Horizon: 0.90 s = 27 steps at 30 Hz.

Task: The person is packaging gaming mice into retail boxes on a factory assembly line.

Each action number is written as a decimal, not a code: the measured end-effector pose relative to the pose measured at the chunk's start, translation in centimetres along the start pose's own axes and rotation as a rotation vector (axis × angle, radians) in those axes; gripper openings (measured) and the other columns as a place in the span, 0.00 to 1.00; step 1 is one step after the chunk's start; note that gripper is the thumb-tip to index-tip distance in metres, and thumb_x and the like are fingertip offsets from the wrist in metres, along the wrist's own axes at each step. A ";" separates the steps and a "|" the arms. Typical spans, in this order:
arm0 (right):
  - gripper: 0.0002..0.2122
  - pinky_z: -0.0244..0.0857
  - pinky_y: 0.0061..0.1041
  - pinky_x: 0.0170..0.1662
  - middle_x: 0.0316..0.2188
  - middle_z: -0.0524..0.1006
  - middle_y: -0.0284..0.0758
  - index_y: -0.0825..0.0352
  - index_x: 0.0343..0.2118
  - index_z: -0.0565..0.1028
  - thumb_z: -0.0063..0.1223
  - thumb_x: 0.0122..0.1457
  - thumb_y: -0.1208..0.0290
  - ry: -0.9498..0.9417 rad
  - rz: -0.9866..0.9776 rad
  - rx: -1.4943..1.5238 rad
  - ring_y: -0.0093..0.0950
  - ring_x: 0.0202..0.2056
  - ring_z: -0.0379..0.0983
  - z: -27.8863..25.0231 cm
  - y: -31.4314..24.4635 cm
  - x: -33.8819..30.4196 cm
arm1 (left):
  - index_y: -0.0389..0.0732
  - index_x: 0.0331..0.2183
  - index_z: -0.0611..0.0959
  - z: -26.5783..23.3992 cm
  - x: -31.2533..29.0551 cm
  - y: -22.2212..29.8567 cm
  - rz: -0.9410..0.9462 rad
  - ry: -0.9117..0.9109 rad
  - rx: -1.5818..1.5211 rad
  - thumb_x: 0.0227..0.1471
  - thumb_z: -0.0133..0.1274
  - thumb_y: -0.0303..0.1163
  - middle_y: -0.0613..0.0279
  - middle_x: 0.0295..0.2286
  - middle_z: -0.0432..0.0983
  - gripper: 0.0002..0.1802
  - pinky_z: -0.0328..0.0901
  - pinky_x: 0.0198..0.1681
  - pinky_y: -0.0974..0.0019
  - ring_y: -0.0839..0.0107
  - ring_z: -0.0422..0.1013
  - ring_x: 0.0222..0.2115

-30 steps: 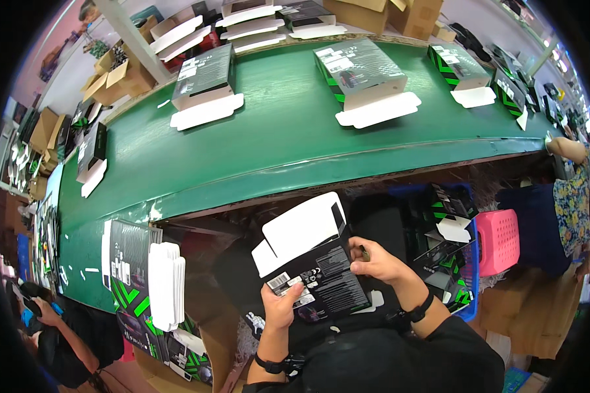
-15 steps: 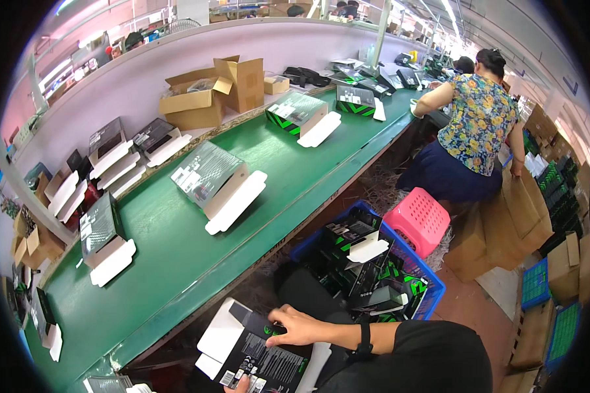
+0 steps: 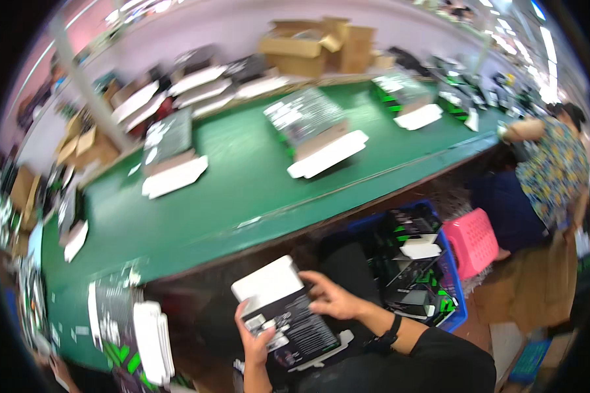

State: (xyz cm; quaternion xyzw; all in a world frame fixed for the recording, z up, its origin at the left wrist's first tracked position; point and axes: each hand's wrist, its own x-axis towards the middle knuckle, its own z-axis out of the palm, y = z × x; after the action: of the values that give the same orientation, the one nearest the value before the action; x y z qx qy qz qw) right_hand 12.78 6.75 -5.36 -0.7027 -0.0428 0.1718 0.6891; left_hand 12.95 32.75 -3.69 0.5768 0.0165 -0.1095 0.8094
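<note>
A black printed cardboard box (image 3: pixel 298 331) with a raised white flap (image 3: pixel 266 281) is tilted in front of me, over my lap. My left hand (image 3: pixel 254 335) is closed on its left edge, with the thumb on the printed face. At the upper right edge is my right hand (image 3: pixel 335 300), fingers apart and curved, the thumb by the printed face. A black band circles my right wrist. Another white flap (image 3: pixel 328 354) sticks out at the box's lower end.
Several boxes like it stand with white flaps out on the green conveyor belt (image 3: pixel 236 190). Stacked boxes (image 3: pixel 115 321) are at lower left, near another person's hand (image 3: pixel 62 376). A blue crate (image 3: pixel 457 288) of boxes, a pink stool (image 3: pixel 472 242) and a co-worker (image 3: pixel 550 164) are to my right.
The view has swung left, so the belt and crate appear farther right. The held box is now more upright, my left hand shows fully, and my right hand has moved off its face to the edge.
</note>
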 end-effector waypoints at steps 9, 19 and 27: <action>0.08 0.65 0.23 0.35 0.35 0.76 0.33 0.70 0.34 0.75 0.62 0.56 0.72 -0.042 -0.063 -0.140 0.20 0.34 0.71 -1.1 -0.4 1.0 | 0.35 0.32 0.73 -2.0 -0.3 -1.7 0.104 0.001 0.310 0.62 0.48 0.34 0.59 0.37 0.68 0.12 0.60 0.44 0.69 0.72 0.64 0.39; 0.11 0.56 0.18 0.25 0.39 0.81 0.38 0.71 0.39 0.81 0.63 0.54 0.74 0.175 -0.247 -0.052 0.15 0.22 0.59 1.8 -3.7 -0.7 | 0.34 0.46 0.75 1.5 -3.2 2.0 0.130 0.203 0.282 0.54 0.57 0.23 0.59 0.40 0.69 0.17 0.63 0.48 0.68 0.72 0.67 0.40; 0.09 0.67 0.17 0.35 0.37 0.81 0.36 0.72 0.39 0.81 0.60 0.62 0.71 0.157 -0.191 0.079 0.18 0.32 0.74 2.4 -6.4 -1.1 | 0.34 0.34 0.79 2.9 -3.9 3.7 0.149 0.149 0.272 0.53 0.56 0.27 0.56 0.36 0.70 0.08 0.64 0.45 0.67 0.68 0.69 0.38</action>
State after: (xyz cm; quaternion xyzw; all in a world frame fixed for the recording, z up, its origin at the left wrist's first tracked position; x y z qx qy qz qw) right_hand 12.17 9.05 1.10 -0.6791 -0.0488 0.0513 0.7306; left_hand 9.56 31.78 1.33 0.6872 0.0186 -0.0077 0.7262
